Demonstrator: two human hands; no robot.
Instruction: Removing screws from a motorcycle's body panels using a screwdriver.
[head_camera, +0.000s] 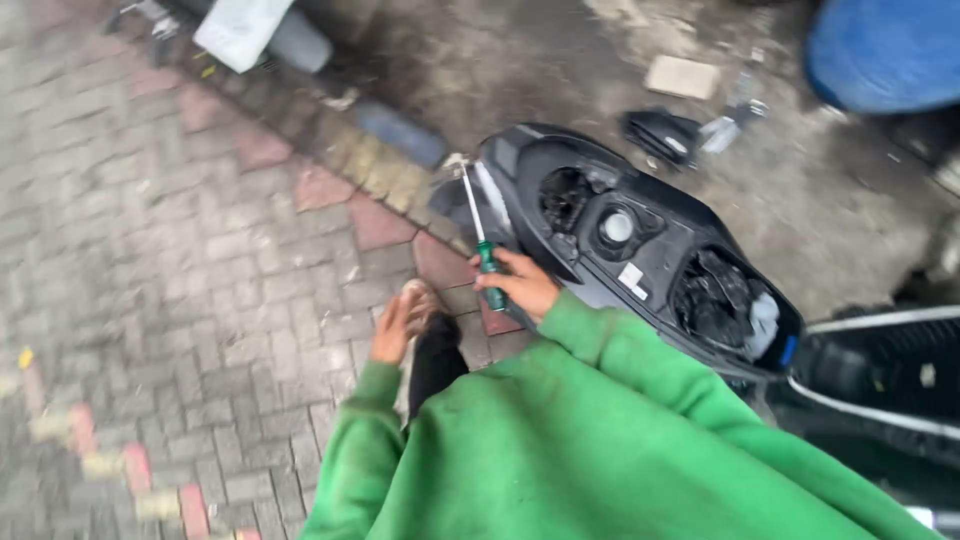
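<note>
**Screwdriver gripped at the rear of an opened scooter**

A black scooter body (640, 240) lies across the right half of the view with its seat off, so the open under-seat tub shows: a round filler cap near the middle and a dark cavity with a pale rag towards the right end. It stands where the grey and red brick paving (200, 260) meets a rougher concrete patch. On that concrete, beyond the scooter, lie a loose black panel (662, 135) and a flat tan piece.

Both arms are in bright green sleeves (600, 440) that fill the lower middle of the frame.

The right hand (520, 285) is stretched forward to the scooter's tail end, fingers curled tight round the green handle of a screwdriver (480, 240). The metal shaft points up and away from the person, its tip at the rear edge of the black bodywork. The hand is just beside that bodywork; whether it touches cannot be told.

The left hand (398, 322) is held lower and nearer, above the paving, wrist bent, fingers drawn loosely together. It is blurred, and I cannot tell whether it holds anything. A dark shape sits just beneath it.
</note>
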